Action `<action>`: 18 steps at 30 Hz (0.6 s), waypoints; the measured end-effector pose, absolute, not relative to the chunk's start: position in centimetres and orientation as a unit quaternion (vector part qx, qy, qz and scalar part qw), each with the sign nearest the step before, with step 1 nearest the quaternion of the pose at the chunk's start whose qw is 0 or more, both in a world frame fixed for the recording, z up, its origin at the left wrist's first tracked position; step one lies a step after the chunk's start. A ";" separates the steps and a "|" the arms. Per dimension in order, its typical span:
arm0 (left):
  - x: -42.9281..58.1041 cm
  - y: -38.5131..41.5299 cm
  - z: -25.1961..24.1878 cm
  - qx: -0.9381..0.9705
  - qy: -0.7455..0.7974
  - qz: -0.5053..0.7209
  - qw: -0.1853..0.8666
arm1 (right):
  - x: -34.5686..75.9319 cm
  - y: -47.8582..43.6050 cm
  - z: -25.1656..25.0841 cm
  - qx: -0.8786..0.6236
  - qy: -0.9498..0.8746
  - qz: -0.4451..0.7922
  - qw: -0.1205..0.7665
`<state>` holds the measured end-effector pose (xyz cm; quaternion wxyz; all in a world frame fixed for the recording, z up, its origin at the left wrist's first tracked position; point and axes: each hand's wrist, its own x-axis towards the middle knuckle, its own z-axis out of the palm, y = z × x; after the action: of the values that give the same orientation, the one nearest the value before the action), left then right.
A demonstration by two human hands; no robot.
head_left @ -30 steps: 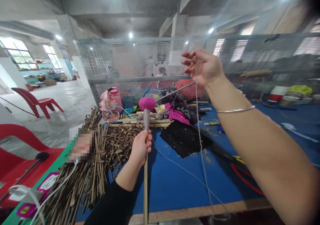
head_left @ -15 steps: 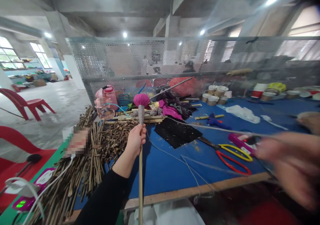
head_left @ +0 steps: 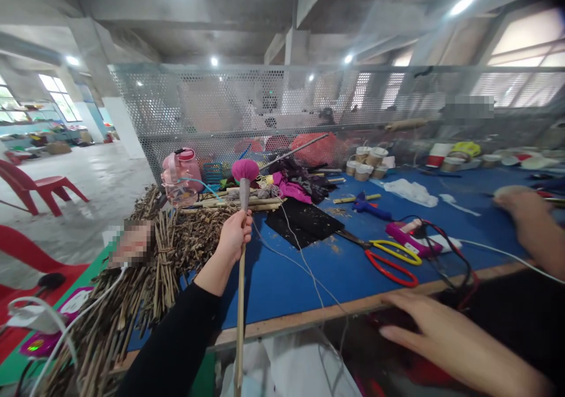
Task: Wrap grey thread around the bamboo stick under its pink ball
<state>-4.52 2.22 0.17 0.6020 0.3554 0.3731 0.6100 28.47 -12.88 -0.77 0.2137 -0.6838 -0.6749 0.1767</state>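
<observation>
My left hand (head_left: 235,232) is closed around a thin wooden stick (head_left: 241,320), held upright over the table's front edge. The stick's top carries a round magenta ball of fabric or yarn (head_left: 245,171), and grey wrapping (head_left: 244,194) covers the neck beneath it. Slack grey yarn (head_left: 309,267) trails across the blue table top and hangs over its edge. My right hand (head_left: 436,332) is at the lower right, just in front of the table edge, with fingers stretched out and nothing visible in them. Nearest to it lie large scissors (head_left: 392,261) with one yellow and one red handle.
Dried stalks (head_left: 163,250) are heaped at left beside a pink bottle (head_left: 188,170). Black cloth (head_left: 304,220), a blue glue gun (head_left: 371,207) and a purple power unit (head_left: 412,238) lie on the table. Another person's hand (head_left: 523,214) is at right. Perforated metal screen (head_left: 212,102) stands behind.
My right hand has come down and left from the right side, its fingers now spread. The yarn once stretched rightward now hangs slack. My left hand still grips the stick.
</observation>
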 end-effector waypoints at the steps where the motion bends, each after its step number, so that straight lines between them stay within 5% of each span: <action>1: -4.5 2.2 0.1 0.357 0.374 0.609 0.601 | 27.7 -12.4 -1.5 -0.695 -0.669 0.160 0.207; 14: -4.1 1.8 0.3 0.362 0.348 0.594 0.628 | 21.5 -14.8 -11.2 -0.645 -0.629 0.367 0.230; 18: -4.2 1.7 0.6 0.367 0.320 0.589 0.646 | 17.8 -15.6 -9.3 -0.492 -0.744 0.443 0.090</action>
<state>-4.17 1.71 0.60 0.6456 0.3667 0.3196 0.5888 17.79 -15.56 -9.26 0.0904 -0.4921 -0.7439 0.4431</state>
